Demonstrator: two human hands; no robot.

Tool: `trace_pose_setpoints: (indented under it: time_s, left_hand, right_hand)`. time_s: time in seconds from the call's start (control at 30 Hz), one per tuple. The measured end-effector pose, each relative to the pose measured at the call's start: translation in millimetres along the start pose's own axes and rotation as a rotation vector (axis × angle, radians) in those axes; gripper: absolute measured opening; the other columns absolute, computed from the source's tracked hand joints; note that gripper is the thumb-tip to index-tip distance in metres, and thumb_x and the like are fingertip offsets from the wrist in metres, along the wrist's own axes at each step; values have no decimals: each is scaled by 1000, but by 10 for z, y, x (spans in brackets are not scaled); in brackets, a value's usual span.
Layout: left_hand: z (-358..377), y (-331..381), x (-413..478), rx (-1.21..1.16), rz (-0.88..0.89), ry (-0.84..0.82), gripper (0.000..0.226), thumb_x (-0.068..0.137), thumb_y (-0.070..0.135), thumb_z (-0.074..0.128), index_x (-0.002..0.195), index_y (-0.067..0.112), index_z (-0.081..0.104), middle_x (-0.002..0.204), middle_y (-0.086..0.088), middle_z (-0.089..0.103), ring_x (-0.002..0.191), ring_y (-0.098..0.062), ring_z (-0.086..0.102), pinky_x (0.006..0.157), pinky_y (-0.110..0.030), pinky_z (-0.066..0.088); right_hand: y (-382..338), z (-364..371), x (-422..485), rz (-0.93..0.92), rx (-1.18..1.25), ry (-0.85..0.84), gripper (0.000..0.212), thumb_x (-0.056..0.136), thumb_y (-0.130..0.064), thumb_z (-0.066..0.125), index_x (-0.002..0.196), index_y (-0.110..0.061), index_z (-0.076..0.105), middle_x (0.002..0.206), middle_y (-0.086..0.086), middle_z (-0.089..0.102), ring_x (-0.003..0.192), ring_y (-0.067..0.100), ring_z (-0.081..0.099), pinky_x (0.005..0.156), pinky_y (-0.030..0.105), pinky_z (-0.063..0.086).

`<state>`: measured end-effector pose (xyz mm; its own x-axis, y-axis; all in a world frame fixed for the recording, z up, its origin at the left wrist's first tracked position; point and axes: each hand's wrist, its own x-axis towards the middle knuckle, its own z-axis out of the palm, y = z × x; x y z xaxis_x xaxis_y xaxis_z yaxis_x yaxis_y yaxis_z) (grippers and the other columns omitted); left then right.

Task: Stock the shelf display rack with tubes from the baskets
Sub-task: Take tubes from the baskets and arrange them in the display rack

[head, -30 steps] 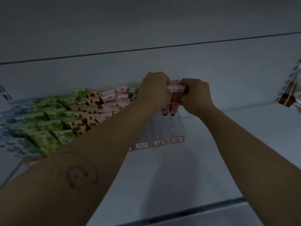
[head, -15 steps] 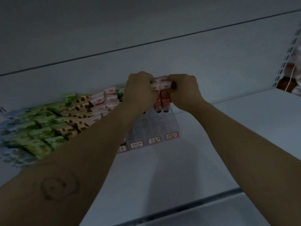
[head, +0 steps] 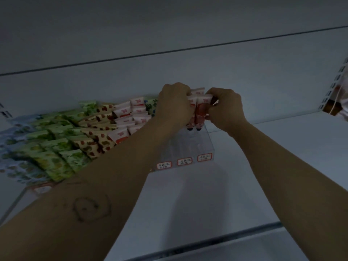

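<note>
You are holding a few tubes (head: pixel 200 112) caps-down over the rack (head: pixel 197 147), at its right end, your left hand (head: pixel 175 104) and right hand (head: pixel 226 108) both curled round them in a tight grip, so I think you are getting ready to lower them straight in.

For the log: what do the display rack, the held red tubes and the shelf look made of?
Display rack: clear rigid plastic, probably acrylic; the shelf shows through its walls. Red tubes: likely soft printed plastic, with flat crimped ends and dark caps. Shelf: smooth, pale, matte, perhaps painted metal; dim light leaves that open.
</note>
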<state>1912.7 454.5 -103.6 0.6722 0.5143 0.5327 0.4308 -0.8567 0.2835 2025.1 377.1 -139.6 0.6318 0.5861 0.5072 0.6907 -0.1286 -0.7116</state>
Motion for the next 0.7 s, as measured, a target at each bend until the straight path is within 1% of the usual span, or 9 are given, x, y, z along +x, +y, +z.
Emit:
trace_pose_setpoints:
  time_s: [0.07, 0.17, 0.27, 0.33, 0.43, 0.5, 0.57, 0.63, 0.7]
  left_hand:
    - [-3, -15, 10, -16, 7, -8, 15, 81, 8, 63, 96, 7, 69, 92, -10, 62, 77, -15, 43, 68, -23, 33]
    - [17, 2, -19, -11, 11, 0, 15, 80, 5, 61, 94, 5, 68, 91, -12, 63, 78, -17, 46, 67, -25, 36]
    - [22, 20, -60, -8, 0, -12, 15, 82, 5, 58, 94, 3, 67, 88, -10, 59, 78, -16, 44, 64, -26, 34]
    - [-27, 49, -65, -6, 3, -36, 11, 80, 5, 59, 88, 2, 66, 88, -12, 62, 79, -22, 52, 64, -27, 36]
    - [-36, 48, -71, -26, -13, -55, 8, 78, 3, 60, 83, 1, 66, 88, -16, 66, 77, -23, 54, 67, -30, 42]
    - [-26, 50, -122, -51, -21, -38, 12, 78, 3, 62, 88, 2, 69, 91, -14, 68, 80, -25, 58, 71, -29, 43]
    - [-33, 56, -112, -80, -37, -35, 14, 78, 4, 65, 90, 4, 71, 92, -14, 70, 83, -27, 62, 68, -27, 42]
    - [-55, 59, -82, -92, -79, -59, 14, 76, 4, 67, 90, 3, 71, 92, -15, 69, 83, -28, 63, 67, -27, 47]
    - [-88, 59, -23, -85, -138, -85, 19, 74, 6, 70, 93, 5, 72, 94, -15, 69, 83, -27, 64, 72, -32, 55]
  right_hand:
    - [-35, -22, 19, -28, -25, -31, 14, 75, 6, 63, 86, 0, 69, 69, 4, 60, 73, 32, 66, 68, 50, 56]
    - [-102, -57, 31, -86, -95, -90, 21, 79, 7, 57, 95, 1, 70, 84, 15, 68, 76, 30, 66, 72, 45, 57]
    - [-178, -91, -9, -81, -132, -120, 28, 81, 6, 56, 104, -3, 70, 93, 14, 70, 71, 18, 61, 69, 27, 53]
    - [-245, -151, -58, -65, -149, -127, 32, 81, 4, 55, 108, -5, 70, 95, 12, 70, 69, 11, 56, 64, 18, 45]
    - [-241, -164, -132, -27, -58, -122, 26, 79, 4, 61, 99, -6, 72, 91, 13, 71, 70, 15, 59, 72, 32, 54]
    - [-165, -160, -207, -19, -45, -100, 23, 77, -3, 69, 99, -9, 70, 90, 10, 70, 72, 18, 62, 72, 29, 53]
    - [-101, -186, -280, 24, -15, -121, 44, 77, -15, 76, 118, -14, 61, 102, 7, 67, 80, 20, 63, 69, 22, 48]
    - [-50, -287, -320, 80, -55, -148, 70, 74, -26, 80, 135, -18, 46, 117, 6, 61, 96, 22, 61, 81, 26, 47]
    - [-7, -455, -371, 103, -142, -176, 76, 76, -30, 79, 140, -19, 40, 124, 6, 58, 106, 22, 58, 90, 31, 45]
